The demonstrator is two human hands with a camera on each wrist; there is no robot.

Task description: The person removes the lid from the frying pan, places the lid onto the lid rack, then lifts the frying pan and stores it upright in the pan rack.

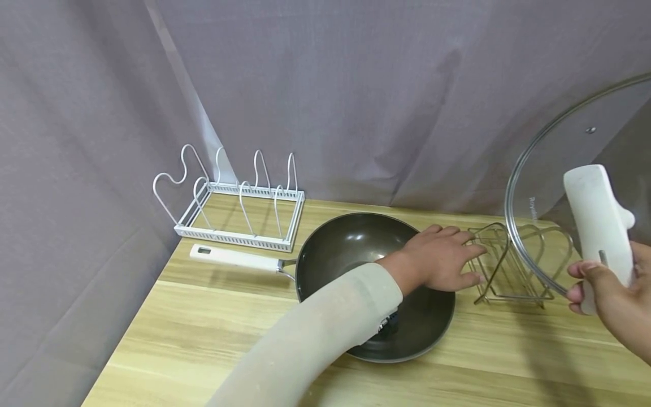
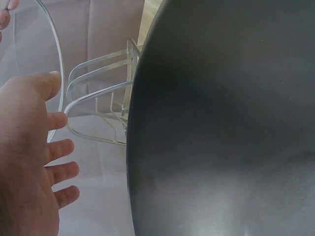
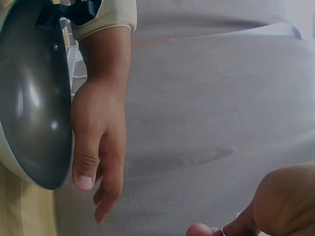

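Observation:
My left hand point(image 1: 442, 257) is stretched across the dark frying pan point(image 1: 346, 237), fingers spread and pointing at the small metal wire rack point(image 1: 500, 297). Nothing is in its grasp; in the left wrist view the left hand point(image 2: 24, 157) has its fingers extended close to the rack's loops point(image 2: 98, 93). At the right, my right hand point(image 1: 617, 302) grips the long white handle point(image 1: 592, 209) of a large glass lid point(image 1: 554, 164). The lid is held tilted up, its metal rim in front of the rack. Little of the right hand point(image 3: 290, 201) shows in the right wrist view.
A white pot rack point(image 1: 239, 240) with upright wire dividers stands at the back left of the wooden table point(image 1: 203, 328). The pan's white handle point(image 1: 234, 257) points left, just in front of it. A grey curtain point(image 1: 330, 102) hangs behind the table and down its left side.

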